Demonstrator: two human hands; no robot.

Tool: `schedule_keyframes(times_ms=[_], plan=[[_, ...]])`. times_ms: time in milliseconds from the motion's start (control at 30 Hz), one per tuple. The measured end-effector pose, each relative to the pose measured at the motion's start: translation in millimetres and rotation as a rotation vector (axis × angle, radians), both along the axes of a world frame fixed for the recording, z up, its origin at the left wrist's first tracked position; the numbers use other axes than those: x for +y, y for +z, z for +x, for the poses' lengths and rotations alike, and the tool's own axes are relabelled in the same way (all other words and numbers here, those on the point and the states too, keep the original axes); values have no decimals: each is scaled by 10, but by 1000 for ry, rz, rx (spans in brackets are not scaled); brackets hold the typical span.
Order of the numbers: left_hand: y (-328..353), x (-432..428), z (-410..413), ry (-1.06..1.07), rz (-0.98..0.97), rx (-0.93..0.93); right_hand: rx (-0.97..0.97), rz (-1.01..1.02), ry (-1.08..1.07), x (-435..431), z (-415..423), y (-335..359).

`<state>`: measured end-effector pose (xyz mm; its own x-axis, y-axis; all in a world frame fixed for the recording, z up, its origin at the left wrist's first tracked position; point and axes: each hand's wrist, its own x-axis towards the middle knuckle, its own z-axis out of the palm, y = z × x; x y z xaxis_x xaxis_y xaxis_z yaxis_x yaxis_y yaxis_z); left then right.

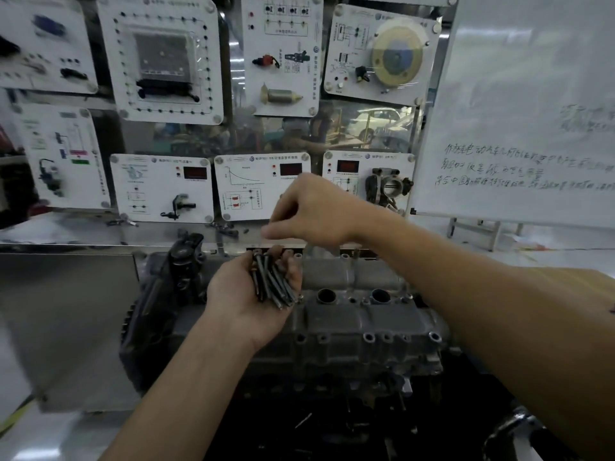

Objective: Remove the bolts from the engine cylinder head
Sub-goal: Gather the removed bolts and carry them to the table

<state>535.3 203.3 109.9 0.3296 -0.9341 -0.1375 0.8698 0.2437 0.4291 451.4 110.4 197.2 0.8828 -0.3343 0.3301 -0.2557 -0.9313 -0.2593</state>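
Observation:
A grey engine cylinder head [359, 324] lies in front of me, with round ports and empty bolt holes on its top. My left hand [246, 297] is palm up over its left part and cups a bundle of several long dark bolts [271, 281]. My right hand [312, 211] hovers just above that bundle, fingers bent downward with thumb and fingertips close together; blur hides whether anything is between them.
A display wall of white training panels [159, 58] with car parts stands behind the engine. A whiteboard [525, 104] with handwriting leans at the right. A black timing cover [156, 294] closes the engine's left end. A shiny metal shelf [66, 234] runs behind.

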Motion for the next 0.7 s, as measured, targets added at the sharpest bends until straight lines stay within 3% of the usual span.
schedule_keyframes(times_ms=[167, 367, 467, 533, 600, 700], plan=[[-10, 14, 76, 5, 35, -38, 404, -44, -164, -219, -32, -458], [-13, 11, 47, 26, 61, -68, 471, -263, -94, -115, 82, -654], [9, 12, 16, 36, 66, -47, 374, -207, -128, -147, -46, -452], [-11, 19, -3, 40, 69, -35, 184, -174, -157, -219, -180, -136], [-37, 3, -20, 27, 86, -22, -14, -86, -42, -169, -276, 119], [-47, -28, -6, 7, 70, -34, 59, -40, 128, 82, -116, 8]])
